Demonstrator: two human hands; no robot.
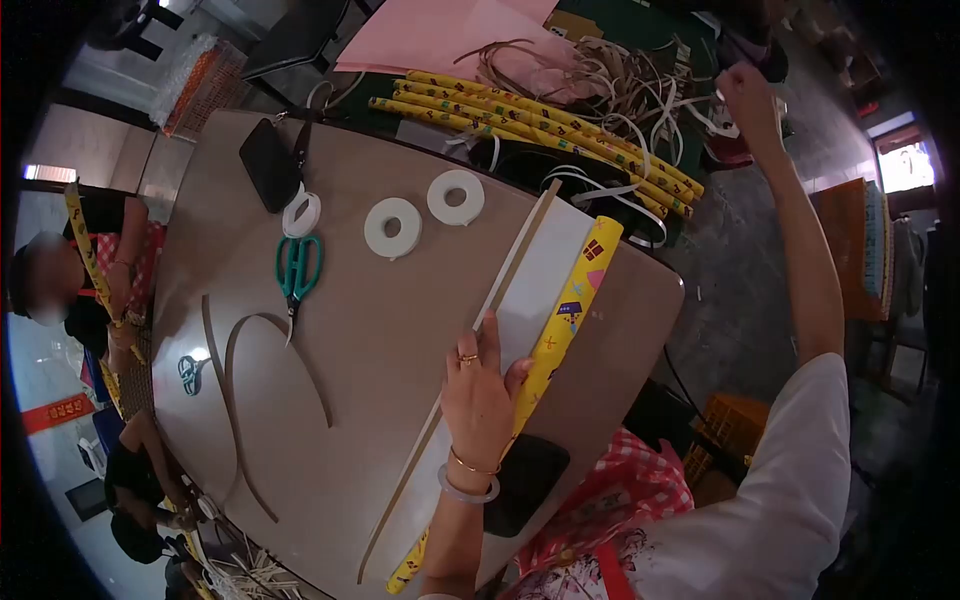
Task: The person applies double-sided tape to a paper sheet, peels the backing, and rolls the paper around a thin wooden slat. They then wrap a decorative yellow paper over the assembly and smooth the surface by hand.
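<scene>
White cloth of the person's right sleeve [800,430] is nearest the camera, beside a red-and-white checked apron [640,470]. From the sleeve a bare arm stretches past the counter's edge to the right hand [745,98], close to a tangle of strips [665,70]; its fingers look curled in, though I cannot tell whether that grip is clamped on anything. On the counter [390,320], the left hand [480,405] lies palm down with its grip apart, the thumb against a yellow printed roll [575,300] and the other fingers reaching to a long brown strip [525,245]. Roll and strip run slantwise over the counter's right part, a white sheet [540,265] showing between them. Beside the left wrist lies a dark flat object [530,485].

Two white tape rolls [373,228] lie near each other farther up. To their left, green-handled scissors [292,293] lie just below a smaller white roll [312,215], next to a black flat object [268,165]. Curved brown strips [232,405] lie near a smaller pair of scissors [188,374]. Beyond the far edge, a bundle of yellow rolls [540,125] lies by the tangle, with pink sheets [420,35] behind
</scene>
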